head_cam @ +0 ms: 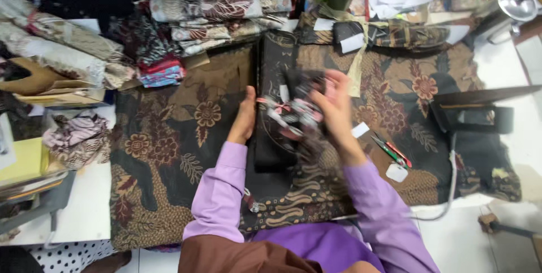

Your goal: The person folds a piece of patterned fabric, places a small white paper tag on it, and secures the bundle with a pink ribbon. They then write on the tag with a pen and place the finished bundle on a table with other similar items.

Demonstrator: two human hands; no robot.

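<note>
A large brown batik cloth with flower and leaf prints covers most of the white table, and a heap of folded patterned fabrics is stacked along its far edge, crowding the space behind the hands. On the cloth lies one dark folded fabric strip, its long axis running away from the person toward the heap. To the right sits a black box-like object, and near it a pair of scissors with red and green handles lies slanted beside a small white tag. Two lilac sleeves reach in from below. The left hand rests edge-down against the left side of the dark strip, fingers straight and together, gripping nothing that can be seen. The right hand is blurred; its fingers curl loosely around a small bundle of dark fabric with pink and white bits, held just above the strip between both hands.
</note>
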